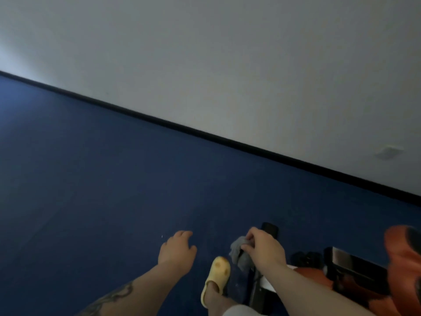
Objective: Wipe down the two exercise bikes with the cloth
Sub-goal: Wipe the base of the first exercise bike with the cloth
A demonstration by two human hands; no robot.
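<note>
My right hand (pixel 264 249) grips a crumpled grey cloth (pixel 239 253) low over the black base bar (pixel 270 229) of an exercise bike. The bike (pixel 355 270) shows only in part at the bottom right, with black frame pieces and orange panels. My left hand (pixel 177 249) hovers above the blue floor to the left, fingers loosely spread and holding nothing. The rest of the bike lies outside the frame, and no other bike is in view.
Blue carpet (pixel 91 179) fills the left and middle of the view. A black skirting strip (pixel 205 133) runs along a pale wall (pixel 227 53). My foot in a yellow slipper (pixel 216 277) stands between my hands.
</note>
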